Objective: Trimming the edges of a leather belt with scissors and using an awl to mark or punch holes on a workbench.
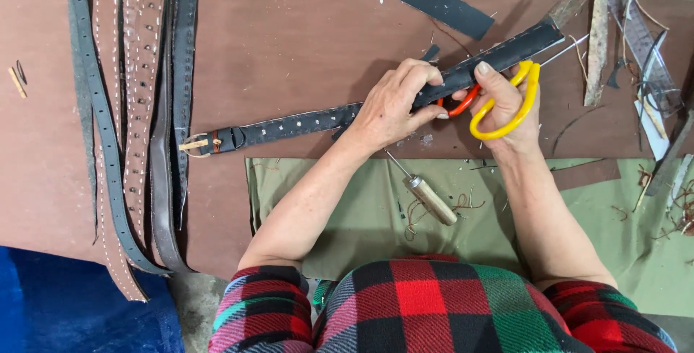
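Here, a brown bench [303, 27] carries a bundle of leather straps [137, 107] at its left edge and a long black studded belt [303, 123] lying diagonally across the middle. The left hand [396, 103] presses down on the belt, fingers curled over it. The right hand [506, 103] grips yellow-handled scissors [506, 100] at the belt. A wooden-handled awl [426, 195] rests nearby on green cloth [361, 215].

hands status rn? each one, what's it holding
Left hand: closed on the black belt, pinning it to the table.
Right hand: closed in the yellow-handled scissors, at the belt.
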